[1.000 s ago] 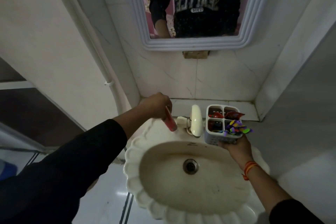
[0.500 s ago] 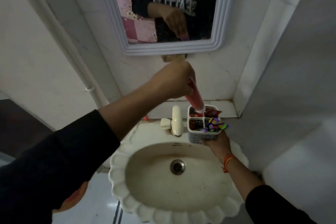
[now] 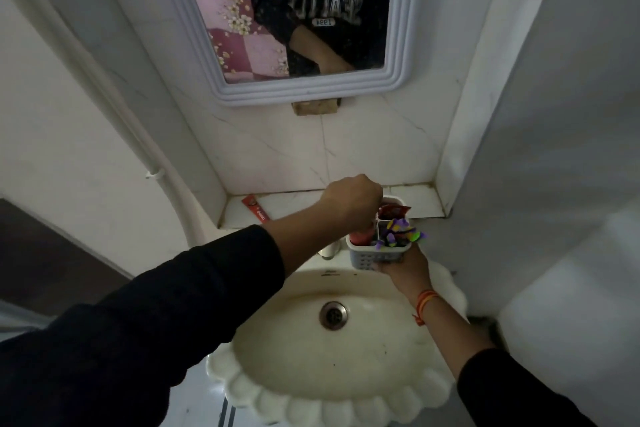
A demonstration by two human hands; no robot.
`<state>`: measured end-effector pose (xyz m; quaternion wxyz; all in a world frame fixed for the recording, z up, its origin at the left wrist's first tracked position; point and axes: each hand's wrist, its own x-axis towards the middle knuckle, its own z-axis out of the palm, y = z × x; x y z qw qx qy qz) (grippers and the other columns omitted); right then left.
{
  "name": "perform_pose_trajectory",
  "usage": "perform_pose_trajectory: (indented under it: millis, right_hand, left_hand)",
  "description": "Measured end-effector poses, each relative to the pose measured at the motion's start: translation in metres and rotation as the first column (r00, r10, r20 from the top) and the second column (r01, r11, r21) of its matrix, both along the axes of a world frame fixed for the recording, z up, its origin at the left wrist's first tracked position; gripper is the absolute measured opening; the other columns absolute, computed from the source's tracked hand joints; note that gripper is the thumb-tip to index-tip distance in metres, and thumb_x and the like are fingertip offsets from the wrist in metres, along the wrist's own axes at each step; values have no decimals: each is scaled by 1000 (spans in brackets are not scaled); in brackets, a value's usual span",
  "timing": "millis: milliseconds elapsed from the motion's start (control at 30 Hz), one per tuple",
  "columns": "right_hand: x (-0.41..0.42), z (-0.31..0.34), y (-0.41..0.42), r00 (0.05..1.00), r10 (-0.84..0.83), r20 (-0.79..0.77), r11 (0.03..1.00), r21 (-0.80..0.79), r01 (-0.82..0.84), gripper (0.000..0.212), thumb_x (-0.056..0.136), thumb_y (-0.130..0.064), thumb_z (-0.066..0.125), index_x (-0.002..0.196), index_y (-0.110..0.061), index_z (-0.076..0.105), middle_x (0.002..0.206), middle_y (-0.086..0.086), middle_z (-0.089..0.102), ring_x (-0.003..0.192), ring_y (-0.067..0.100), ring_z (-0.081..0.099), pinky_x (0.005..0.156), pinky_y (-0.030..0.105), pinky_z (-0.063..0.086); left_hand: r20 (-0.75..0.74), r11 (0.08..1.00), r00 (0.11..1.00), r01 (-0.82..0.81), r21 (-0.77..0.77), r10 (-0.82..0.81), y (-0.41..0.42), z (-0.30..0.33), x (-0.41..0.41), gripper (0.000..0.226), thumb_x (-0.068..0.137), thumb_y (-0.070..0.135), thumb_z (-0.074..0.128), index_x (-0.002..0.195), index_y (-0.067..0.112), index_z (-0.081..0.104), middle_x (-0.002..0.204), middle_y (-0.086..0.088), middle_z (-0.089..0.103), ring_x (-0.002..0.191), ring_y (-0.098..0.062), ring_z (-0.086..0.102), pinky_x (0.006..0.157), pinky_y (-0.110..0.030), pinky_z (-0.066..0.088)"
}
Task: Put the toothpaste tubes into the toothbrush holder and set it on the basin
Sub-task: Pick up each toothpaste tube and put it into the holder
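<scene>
My right hand [image 3: 403,269] holds a white four-compartment toothbrush holder [image 3: 379,258] from below, above the back rim of the basin [image 3: 311,404]. Colourful purple and green items and a red packet stick out of its compartments. My left hand [image 3: 353,201] is a fist directly over the holder, shut on a red toothpaste tube [image 3: 362,236] that stands in the front-left compartment. Another red toothpaste tube [image 3: 255,209] lies flat on the tiled ledge [image 3: 298,203] behind the basin, to the left.
The tap [image 3: 327,252] is mostly hidden behind my left forearm. A white-framed mirror [image 3: 391,80] hangs above the ledge. A white pipe [image 3: 104,87] runs down the left wall, and a wall closes in on the right.
My left hand came down from above the holder, and the red tube now sits deep in the front-left compartment. The right hand keeps holding the holder.
</scene>
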<state>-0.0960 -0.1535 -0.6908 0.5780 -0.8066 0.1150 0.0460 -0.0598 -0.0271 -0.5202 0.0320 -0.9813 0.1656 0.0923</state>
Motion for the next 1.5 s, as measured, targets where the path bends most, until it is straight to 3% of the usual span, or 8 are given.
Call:
perform_pose_trajectory:
  millis: [333,600,833,967,1100,1233,1367,1500]
  right_hand:
    - [-1,4,0,1000,25,13,1000,2,-25,64,63,4,84,121,-5,62,117,15,68,107,20,59,86,27,41]
    - [2,-7,-1,1000,6,3,1000,27,-6,64,59,6,86,117,-8,63,116,16,69,110,29,62,87,33,45]
    - [5,-17,-1,1000,3,26,991,130,-6,64,56,0,89,107,-30,64,115,13,69,112,29,62,98,47,50]
    - [7,-34,-6,999,22,30,976,215,-28,62,55,-5,90,101,-39,65,117,12,68,115,31,62,97,61,49]
    - [10,-34,-8,998,24,50,983,180,-32,66,43,-38,96,103,-32,69,112,7,72,110,26,66,96,51,52]
    - [13,-30,-9,996,54,68,994,96,-61,50,62,6,85,108,-3,69,98,3,73,102,20,67,97,46,51]
    - [17,-30,-10,997,60,53,994,88,-64,49,63,14,81,109,1,67,83,-18,73,81,-14,65,76,13,54]
    - [15,-21,-7,996,64,58,986,150,-72,53,64,21,76,111,-1,62,95,0,67,76,-16,64,67,10,51]
  left_hand:
    - [-143,998,990,-23,-66,14,5,-4,3,30,82,20,77,110,9,73,84,-3,65,80,-22,66,70,-34,57]
    - [-168,802,941,-339,-492,295,90,4,46,23,84,27,81,101,11,81,95,-4,80,84,-13,76,81,-22,57]
    - [-179,724,762,-647,-239,622,167,-80,65,17,83,16,59,89,3,66,100,-15,76,86,-32,72,73,-29,55]
    - [-190,611,647,-761,-217,738,194,-116,67,42,86,20,63,123,2,58,126,-20,63,118,-35,62,93,-33,51]
    - [-209,546,603,-792,-272,770,205,-146,76,60,92,27,61,141,-2,41,142,-20,48,132,-36,49,103,-33,43]
    - [-278,488,584,-801,-347,762,207,-155,82,47,84,19,64,128,5,58,132,-18,57,125,-33,54,100,-30,46]
    - [-397,389,559,-814,-432,728,205,-155,78,39,84,29,67,113,3,67,107,-13,71,103,-31,70,80,-30,53]
    - [-332,383,632,-725,-572,701,204,-136,75,28,81,32,73,95,7,74,95,-14,77,96,-32,73,84,-34,57]
